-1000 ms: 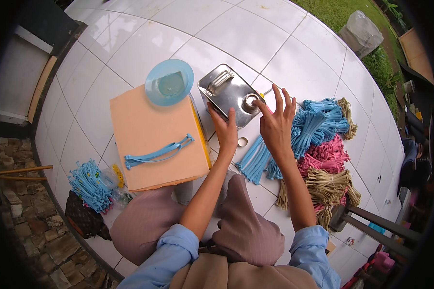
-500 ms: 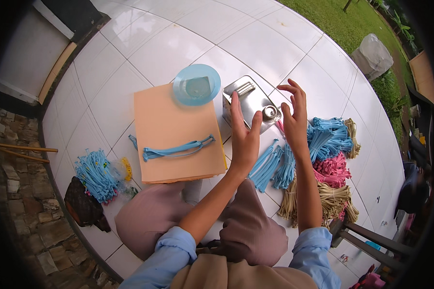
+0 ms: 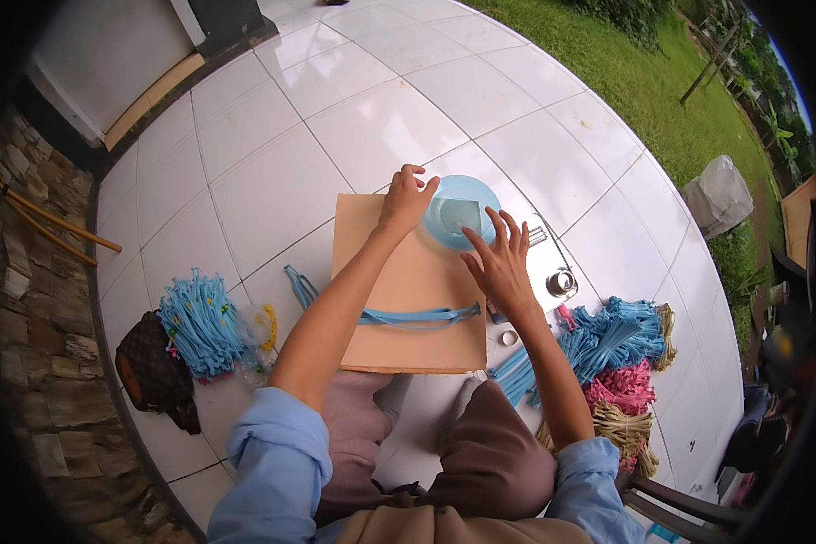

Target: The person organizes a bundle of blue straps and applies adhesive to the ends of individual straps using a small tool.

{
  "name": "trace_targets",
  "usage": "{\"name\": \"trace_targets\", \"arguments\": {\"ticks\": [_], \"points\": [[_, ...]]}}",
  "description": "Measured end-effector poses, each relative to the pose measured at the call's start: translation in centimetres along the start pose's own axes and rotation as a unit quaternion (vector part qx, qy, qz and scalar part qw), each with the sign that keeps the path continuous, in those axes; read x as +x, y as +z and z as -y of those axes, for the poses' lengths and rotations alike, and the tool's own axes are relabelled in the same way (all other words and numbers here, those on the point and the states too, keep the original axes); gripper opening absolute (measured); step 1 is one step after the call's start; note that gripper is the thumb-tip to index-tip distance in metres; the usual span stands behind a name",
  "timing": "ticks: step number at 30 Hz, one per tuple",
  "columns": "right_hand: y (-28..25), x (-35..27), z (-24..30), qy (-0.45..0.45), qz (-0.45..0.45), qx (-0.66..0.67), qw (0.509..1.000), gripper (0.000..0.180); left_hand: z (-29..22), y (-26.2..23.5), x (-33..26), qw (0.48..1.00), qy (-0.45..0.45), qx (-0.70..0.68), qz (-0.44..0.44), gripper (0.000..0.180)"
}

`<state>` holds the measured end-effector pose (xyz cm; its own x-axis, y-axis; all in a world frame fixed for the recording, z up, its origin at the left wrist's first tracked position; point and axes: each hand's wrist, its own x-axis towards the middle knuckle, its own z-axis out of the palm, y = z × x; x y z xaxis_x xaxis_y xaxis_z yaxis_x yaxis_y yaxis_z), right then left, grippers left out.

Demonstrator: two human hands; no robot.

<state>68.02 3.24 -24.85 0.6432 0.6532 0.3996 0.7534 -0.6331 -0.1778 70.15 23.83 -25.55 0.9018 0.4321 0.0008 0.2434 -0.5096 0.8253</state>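
Note:
A round translucent blue plate (image 3: 462, 238) with a greyish square piece in it rests at the far right corner of a peach-coloured board or stack (image 3: 399, 349). Beside its left rim is my left hand (image 3: 404, 203), thumb and fingers apart with nothing seen between them. My right hand (image 3: 506, 265) reaches over the right rim with fingers spread; I cannot tell whether it touches the plate. Light blue straps (image 3: 417, 316) lie across the board, partly behind my left forearm. To the right, a rectangular metal can (image 3: 544, 258) with a round spout is partly covered by my right hand.
Bundles of blue straps (image 3: 621, 331), pink straps (image 3: 621, 388) and beige straps (image 3: 621, 423) lie at right. A small pale ring (image 3: 509, 338) sits by my right forearm. At left are another blue bundle (image 3: 201, 326) and a brown bag (image 3: 152, 367). White tiles (image 3: 272, 190) surround everything.
Both hands have gone from around the metal can to either side of the blue plate. The whole view has shifted, so the floor things appear lower and further right.

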Motion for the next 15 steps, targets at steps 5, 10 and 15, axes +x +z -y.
{"name": "trace_targets", "arguments": {"ticks": [5, 10, 15], "points": [[0.2, -1.1, -0.7, 0.009, 0.005, -0.026, 1.0, 0.033, -2.6, 0.8, -1.0, 0.981, 0.042, 0.187, -0.016, 0.044], [0.1, -1.1, 0.0, -0.002, -0.007, -0.039, 0.999, 0.028, -1.1, 0.7, -0.1, 0.991, 0.04, 0.111, 0.067, 0.037], [0.0, -1.2, -1.0, -0.039, -0.025, -0.063, 0.997, 0.024, -1.2, 0.9, -0.1, 0.989, 0.045, 0.129, 0.051, 0.037]]}}
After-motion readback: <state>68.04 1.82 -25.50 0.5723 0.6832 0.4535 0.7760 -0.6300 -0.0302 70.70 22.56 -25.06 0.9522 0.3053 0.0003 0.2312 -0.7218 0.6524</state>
